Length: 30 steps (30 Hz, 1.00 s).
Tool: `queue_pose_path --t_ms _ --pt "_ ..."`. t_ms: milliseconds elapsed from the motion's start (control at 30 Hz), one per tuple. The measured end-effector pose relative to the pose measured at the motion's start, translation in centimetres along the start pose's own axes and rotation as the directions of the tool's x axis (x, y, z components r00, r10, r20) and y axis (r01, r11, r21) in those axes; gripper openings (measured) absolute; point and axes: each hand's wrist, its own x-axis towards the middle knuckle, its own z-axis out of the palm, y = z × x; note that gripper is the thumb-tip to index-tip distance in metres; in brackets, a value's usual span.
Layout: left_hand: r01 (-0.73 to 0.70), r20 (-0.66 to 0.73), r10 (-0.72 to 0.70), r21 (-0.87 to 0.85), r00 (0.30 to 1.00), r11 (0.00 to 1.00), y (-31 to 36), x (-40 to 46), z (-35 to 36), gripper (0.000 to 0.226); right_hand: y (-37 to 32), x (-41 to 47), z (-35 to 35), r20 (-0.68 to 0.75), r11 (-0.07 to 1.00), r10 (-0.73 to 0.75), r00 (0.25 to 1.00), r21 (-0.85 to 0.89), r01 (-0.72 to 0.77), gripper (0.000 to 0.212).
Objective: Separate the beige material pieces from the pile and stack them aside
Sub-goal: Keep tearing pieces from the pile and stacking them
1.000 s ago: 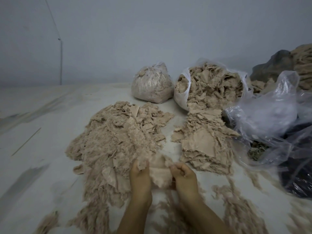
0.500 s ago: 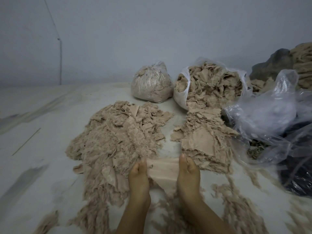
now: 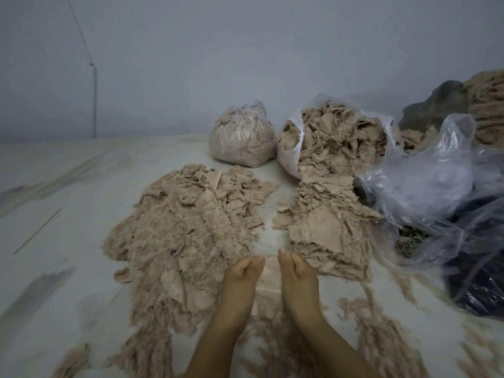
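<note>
A wide loose pile of beige material scraps [image 3: 188,230] lies on the white surface at centre left. To its right stands a neater stack of flat beige pieces [image 3: 324,236]. Between them, near the front, my left hand [image 3: 241,282] and my right hand [image 3: 298,276] each pinch one side of a single beige piece [image 3: 268,285]. The two hands are close together, so the piece hangs narrow and bunched between them. My thumbs point away from me, and most of the piece is hidden behind my hands.
An open plastic bag full of beige scraps [image 3: 338,137] spills onto the stack at the back right. A tied bag [image 3: 241,137] sits beside it. Crumpled clear plastic [image 3: 436,192] and dark bags [image 3: 480,282] crowd the right. Fluffy fibre strands [image 3: 381,331] litter the front.
Half a second ago my hands held the piece stretched wide apart. They have now come together, and the piece is folded narrow between them.
</note>
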Motion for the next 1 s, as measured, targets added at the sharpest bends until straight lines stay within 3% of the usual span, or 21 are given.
queue_pose_path --t_ms 67,133,200,267,333,367,467,533,633,700,833,933,1000 --pt "0.065 -0.094 -0.077 -0.125 0.993 0.990 0.2 0.1 -0.2 0.028 0.6 0.5 -0.5 -0.091 0.983 0.165 0.982 0.093 -0.156 0.040" --pt "0.096 -0.159 -0.134 -0.228 0.978 0.969 0.5 0.5 -1.1 0.029 1.0 0.9 -1.4 -0.092 0.956 0.271 0.958 0.145 -0.256 0.043" --pt "0.102 -0.149 -0.140 -0.234 0.979 0.967 0.8 0.9 -1.7 0.029 0.5 0.5 -1.4 0.044 0.958 0.249 0.967 0.132 -0.253 0.050" --pt "0.129 -0.112 -0.155 -0.216 0.982 0.968 0.9 0.8 -1.4 0.030 0.0 -0.7 -0.6 0.302 0.929 0.232 0.925 0.213 -0.303 0.050" --pt "0.144 -0.129 -0.179 -0.243 0.975 0.959 0.7 0.6 -1.2 0.030 -0.2 -2.0 0.1 0.465 0.918 0.192 0.864 0.226 -0.326 0.034" --pt "0.133 -0.183 -0.184 -0.262 0.966 0.956 0.7 0.7 -1.5 0.029 -0.1 -2.4 0.1 0.471 0.932 0.181 0.863 0.199 -0.304 0.028" --pt "0.059 -0.351 -0.173 -0.314 0.920 0.948 1.0 1.5 -3.4 0.025 0.7 -2.4 -0.4 0.359 0.982 0.166 0.918 0.022 -0.186 0.036" --pt "0.050 -0.361 -0.141 -0.249 0.922 0.967 1.3 1.8 -4.0 0.023 0.6 -2.1 -0.4 0.301 0.984 0.175 0.937 -0.069 -0.161 0.040" --pt "0.106 -0.183 -0.130 -0.136 0.974 0.985 1.5 1.3 -2.8 0.025 -0.8 -1.5 0.2 0.403 0.958 0.176 0.898 0.140 -0.251 0.024" --pt "0.135 -0.058 -0.145 -0.151 0.988 0.979 1.5 1.2 -2.0 0.028 -1.4 -1.0 0.5 0.427 0.955 0.087 0.900 0.222 -0.198 0.020" --pt "0.094 -0.150 -0.100 -0.044 0.984 0.995 1.3 3.0 -2.6 0.022 -3.2 2.8 -2.0 0.116 0.982 -0.011 0.993 0.186 -0.011 0.029" --pt "0.089 -0.244 -0.038 0.201 0.969 0.976 0.2 5.0 -3.8 0.020 -4.4 7.5 -6.0 -0.041 0.999 -0.041 0.998 0.007 0.042 0.019" --pt "0.134 -0.261 -0.047 0.326 0.964 0.936 -0.8 6.1 -4.1 0.029 -4.2 9.7 -8.0 -0.084 0.953 -0.058 0.995 -0.300 0.030 0.013"
